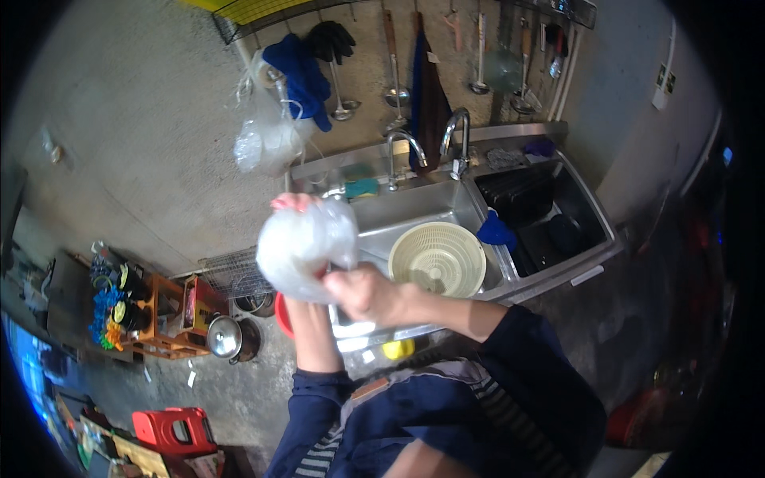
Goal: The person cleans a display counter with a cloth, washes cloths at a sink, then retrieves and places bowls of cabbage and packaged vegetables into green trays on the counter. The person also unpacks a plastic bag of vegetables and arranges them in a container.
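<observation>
A whitish, translucent plastic bag [305, 248] is bunched up between my hands, over the left part of a steel sink. My left hand [297, 203] is mostly hidden by the bag; only pinkish fingers show at its far edge, and the forearm comes up beneath it. With its fingers curled in, my right hand [361, 293] grips the bag's near right side. What the bag contains cannot be made out. Just right of my hands, a cream plastic colander [438, 260] sits in the sink basin.
Two curved faucets [459, 143] stand behind the basins. Black trays [517, 194] and a blue cloth [497, 231] are at the right basin. Ladles [397, 95] and plastic bags [269, 140] hang on the wall. A lidded pot [226, 337] and red stool [173, 430] are on the floor at left.
</observation>
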A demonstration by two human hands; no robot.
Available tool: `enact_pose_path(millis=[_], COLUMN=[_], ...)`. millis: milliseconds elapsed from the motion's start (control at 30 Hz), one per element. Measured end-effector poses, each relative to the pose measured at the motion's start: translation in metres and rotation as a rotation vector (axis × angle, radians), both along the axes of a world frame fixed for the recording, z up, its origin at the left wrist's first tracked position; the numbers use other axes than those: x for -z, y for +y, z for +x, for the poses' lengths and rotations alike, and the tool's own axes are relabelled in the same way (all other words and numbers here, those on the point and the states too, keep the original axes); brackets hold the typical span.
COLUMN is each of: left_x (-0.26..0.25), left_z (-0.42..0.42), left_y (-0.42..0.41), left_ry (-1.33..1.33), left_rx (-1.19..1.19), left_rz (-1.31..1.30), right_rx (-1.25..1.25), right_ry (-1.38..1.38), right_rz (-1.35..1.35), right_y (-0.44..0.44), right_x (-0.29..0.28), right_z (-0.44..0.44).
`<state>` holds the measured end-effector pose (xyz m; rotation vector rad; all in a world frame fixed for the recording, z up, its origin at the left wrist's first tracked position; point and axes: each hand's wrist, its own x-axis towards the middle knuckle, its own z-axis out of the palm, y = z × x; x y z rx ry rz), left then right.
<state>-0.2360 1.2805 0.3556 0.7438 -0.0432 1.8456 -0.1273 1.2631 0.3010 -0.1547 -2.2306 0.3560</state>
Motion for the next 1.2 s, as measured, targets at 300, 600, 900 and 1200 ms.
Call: enact_pose_path(millis=[300,600,900,1200], left_x=[0.003,0.041,0.063,0.072], left_z=[0.01,0.001,-0.022,-0.035], left_y=[-0.031,-0.002,0.009,0.014], left_ry=[1.604,0.83,0.435,0.857], left_rx=[-0.7,-0.458,-0.034,-0.261], left_rz=[0.07,-0.366,-0.408,-0.401], right_rx=[0.108,0.098,0.436,0.604], right_ry=[-0.417,0.244,0.079,0.176], right_rz=[-0.307,-0.365,0.183,-0.081], right_y=[0.082,0.005,0.016,0.045], right_x=[-0.075,-0.055,-0.028,-0.004], right_z=[0.064,0.033,-0.013,-0.02])
